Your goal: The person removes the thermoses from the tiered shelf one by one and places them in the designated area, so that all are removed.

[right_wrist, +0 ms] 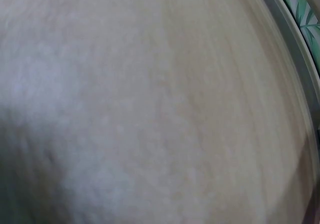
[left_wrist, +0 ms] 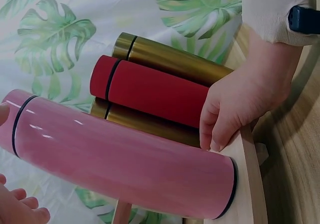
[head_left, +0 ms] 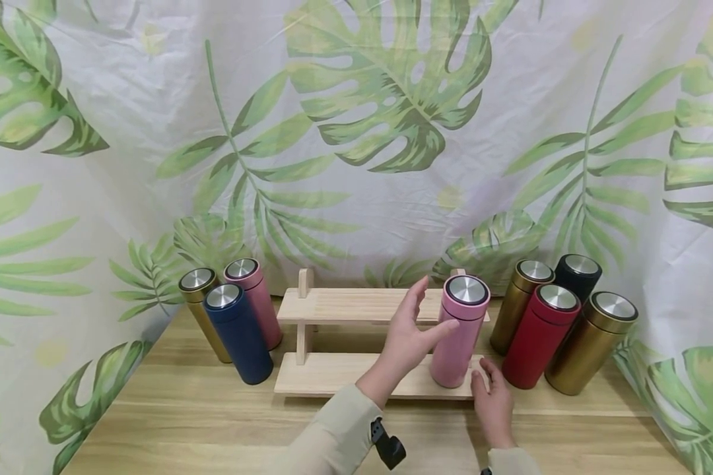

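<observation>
A pink thermos bottle [head_left: 456, 346] with a silver lid stands upright on the lower shelf of a small two-tier wooden rack [head_left: 327, 375], near its right end. Beside the upper part of this bottle is my left hand [head_left: 405, 338], fingers straight and spread, thumb reaching across toward the front of the bottle. Some of its fingertips show at the edge of the left wrist view. My right hand [head_left: 494, 404] is at the right end of the lower shelf, its loosely bent fingers [left_wrist: 214, 126] right by the board, close to the pink bottle's base.
Right of the rack stand a red bottle [head_left: 541, 338], two gold bottles and a black bottle [head_left: 577, 272]. On the left are a blue bottle [head_left: 239, 333], a gold bottle [head_left: 197, 284] and another pink bottle [head_left: 261, 300]. A leaf-print cloth [head_left: 392, 218] hangs behind the wooden table [head_left: 172, 415].
</observation>
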A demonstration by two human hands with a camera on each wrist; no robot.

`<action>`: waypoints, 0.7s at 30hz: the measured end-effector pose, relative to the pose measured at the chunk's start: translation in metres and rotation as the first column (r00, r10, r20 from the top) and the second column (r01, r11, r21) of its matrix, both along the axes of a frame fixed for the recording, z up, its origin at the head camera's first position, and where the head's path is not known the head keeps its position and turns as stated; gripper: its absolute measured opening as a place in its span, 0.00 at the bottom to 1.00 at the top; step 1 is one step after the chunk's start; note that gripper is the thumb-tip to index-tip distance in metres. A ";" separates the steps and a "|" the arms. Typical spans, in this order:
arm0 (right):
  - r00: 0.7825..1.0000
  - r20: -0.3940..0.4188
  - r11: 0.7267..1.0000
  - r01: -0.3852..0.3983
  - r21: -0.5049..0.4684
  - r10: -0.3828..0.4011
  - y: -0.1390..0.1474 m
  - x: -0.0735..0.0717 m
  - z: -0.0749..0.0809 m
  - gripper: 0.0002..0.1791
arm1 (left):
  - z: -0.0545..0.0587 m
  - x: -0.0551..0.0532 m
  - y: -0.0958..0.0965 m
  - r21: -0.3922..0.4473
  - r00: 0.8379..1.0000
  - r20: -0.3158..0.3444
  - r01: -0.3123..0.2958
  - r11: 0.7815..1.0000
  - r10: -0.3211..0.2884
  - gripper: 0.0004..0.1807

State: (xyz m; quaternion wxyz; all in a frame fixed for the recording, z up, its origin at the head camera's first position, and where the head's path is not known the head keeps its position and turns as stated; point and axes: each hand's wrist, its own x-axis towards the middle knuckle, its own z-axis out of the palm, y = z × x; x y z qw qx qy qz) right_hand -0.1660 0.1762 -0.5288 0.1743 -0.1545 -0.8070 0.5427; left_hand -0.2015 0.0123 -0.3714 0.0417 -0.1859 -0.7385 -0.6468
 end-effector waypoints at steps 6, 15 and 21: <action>1.000 -0.018 1.000 -0.002 -0.012 0.002 0.001 0.000 -0.001 0.20 | 0.004 -0.003 0.009 -0.042 0.999 0.033 0.005 0.999 -0.004 0.45; 1.000 -0.017 1.000 -0.021 -0.014 0.021 0.002 0.001 -0.001 0.21 | 0.009 -0.007 0.019 -0.073 0.999 0.037 0.002 0.997 0.001 0.45; 1.000 -0.020 1.000 -0.016 -0.007 0.016 0.001 0.000 -0.001 0.21 | 0.009 -0.007 0.023 -0.026 1.000 0.000 0.030 0.999 -0.030 0.40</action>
